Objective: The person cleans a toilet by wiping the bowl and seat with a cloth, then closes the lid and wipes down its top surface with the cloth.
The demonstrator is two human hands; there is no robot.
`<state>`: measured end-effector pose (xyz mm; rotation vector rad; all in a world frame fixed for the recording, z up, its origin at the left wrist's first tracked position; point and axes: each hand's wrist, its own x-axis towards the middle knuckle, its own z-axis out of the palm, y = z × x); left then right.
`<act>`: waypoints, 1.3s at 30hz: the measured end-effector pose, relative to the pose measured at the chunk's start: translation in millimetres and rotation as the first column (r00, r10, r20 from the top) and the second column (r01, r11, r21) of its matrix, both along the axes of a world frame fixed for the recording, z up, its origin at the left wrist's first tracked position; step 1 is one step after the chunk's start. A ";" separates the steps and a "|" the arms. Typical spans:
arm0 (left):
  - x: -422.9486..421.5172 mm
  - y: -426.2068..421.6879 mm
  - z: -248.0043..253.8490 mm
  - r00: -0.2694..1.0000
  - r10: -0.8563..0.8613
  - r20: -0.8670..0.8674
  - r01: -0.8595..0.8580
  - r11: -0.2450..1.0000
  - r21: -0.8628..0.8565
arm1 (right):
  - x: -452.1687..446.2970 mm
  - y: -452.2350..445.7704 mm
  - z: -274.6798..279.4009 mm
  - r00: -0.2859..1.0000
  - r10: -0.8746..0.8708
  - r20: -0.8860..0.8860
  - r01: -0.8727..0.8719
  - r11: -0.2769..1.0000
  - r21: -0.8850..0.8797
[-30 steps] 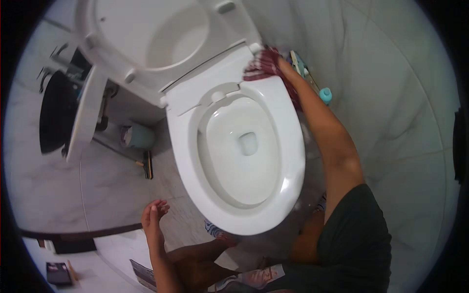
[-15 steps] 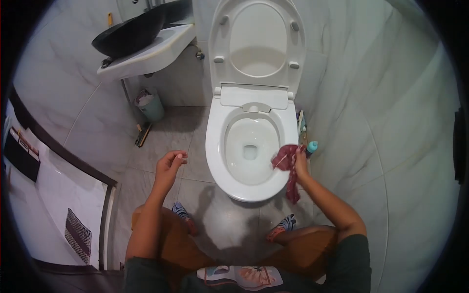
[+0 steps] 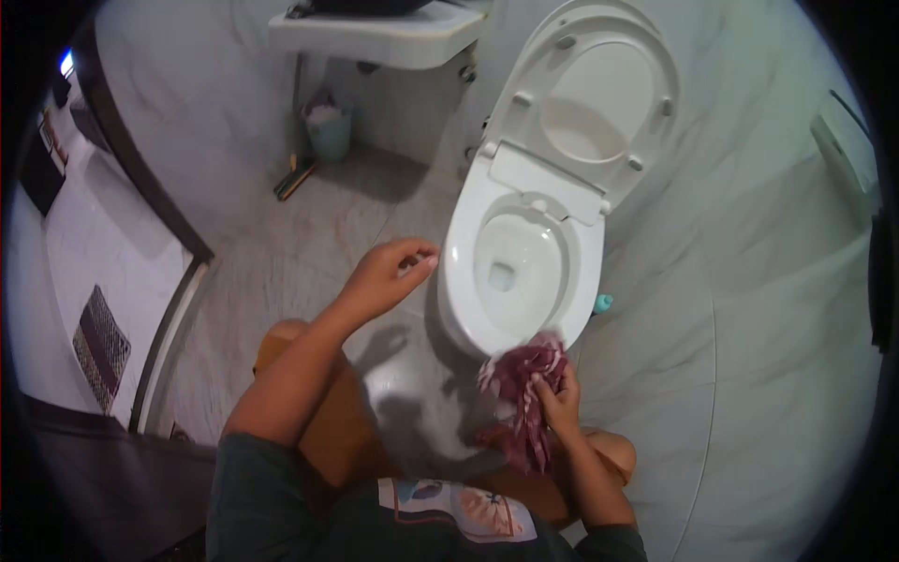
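Observation:
A crumpled maroon cloth [image 3: 517, 382] with pale markings hangs from my right hand [image 3: 559, 409], whose fingers are closed on it. It is in front of the toilet bowl [image 3: 456, 272], its upper part overlapping the bowl's front rim in view. Beside the bowl's left edge is my left hand [image 3: 391, 273], holding nothing, with loosely bent fingers and the thumb apart. Whether its fingertips touch the bowl I cannot tell. The seat and lid [image 3: 599, 89] are raised, and a little water shows at the bottom of the bowl.
A white washbasin [image 3: 393, 39] juts from the back wall. Below it are a light blue bin [image 3: 328, 136] and a brush [image 3: 294, 178] on the floor. A turquoise bottle [image 3: 602, 303] shows right of the toilet. The doorway sill [image 3: 169, 342] lies at left.
My right hand has drawn the cloth from the bowl's right rim toward my body. My left hand has come nearer the bowl. The view has turned and shifted left.

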<state>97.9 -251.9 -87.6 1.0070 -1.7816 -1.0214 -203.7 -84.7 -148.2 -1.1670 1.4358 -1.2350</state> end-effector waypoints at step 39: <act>-7.9 -3.2 10.8 0.994 0.022 0.108 -0.007 0.990 -0.144 | 42.6 -57.3 -49.5 0.142 -0.077 -0.987 -0.615 0.775 -0.149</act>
